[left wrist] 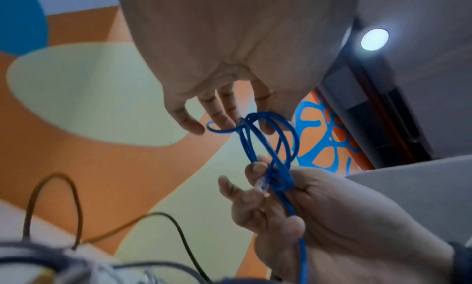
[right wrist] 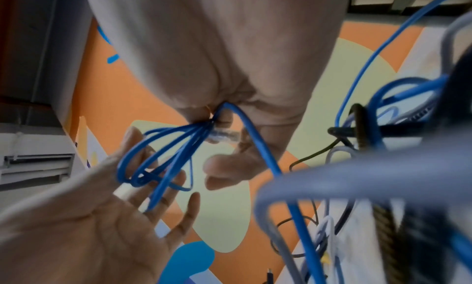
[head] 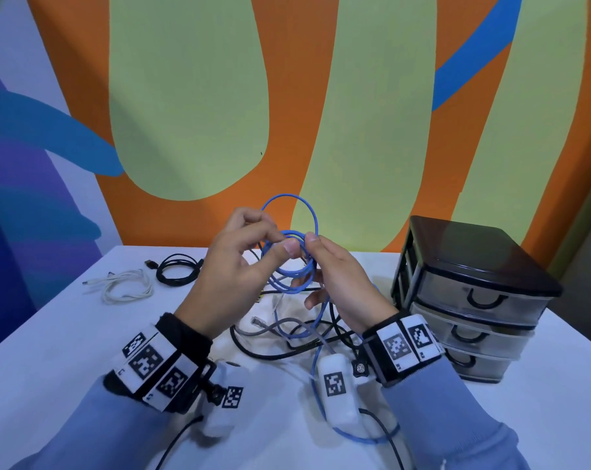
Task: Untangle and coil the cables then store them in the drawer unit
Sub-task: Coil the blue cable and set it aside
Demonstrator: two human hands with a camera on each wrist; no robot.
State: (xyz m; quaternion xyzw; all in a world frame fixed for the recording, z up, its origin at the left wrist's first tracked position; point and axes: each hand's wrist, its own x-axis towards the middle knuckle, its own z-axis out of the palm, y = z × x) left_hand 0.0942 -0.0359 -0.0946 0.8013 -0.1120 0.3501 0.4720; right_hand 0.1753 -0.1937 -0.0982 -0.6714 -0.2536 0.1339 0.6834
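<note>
A blue network cable (head: pixel 316 218) is gathered in several loops above the table. My left hand (head: pixel 282 240) pinches the loops between thumb and index finger on the near left side. My right hand (head: pixel 312 252) grips the same bundle from the right. In the left wrist view the right hand (left wrist: pixel 270 179) clamps the loops (left wrist: pixel 293 135) together with the clear plug (left wrist: pixel 263 185). The right wrist view shows the plug (right wrist: pixel 224 135) and the cable's free length (right wrist: pixel 258 141) leaving that grip. The cable's tail drops to the table. The black drawer unit (head: pixel 473 290) stands at the right, its three drawers closed.
A tangle of black, grey and white cables (head: pixel 304 334) lies on the table under my hands. At the far left lie a coiled white cable (head: pixel 128 286) and a coiled black cable (head: pixel 177 269). A painted wall runs behind the table.
</note>
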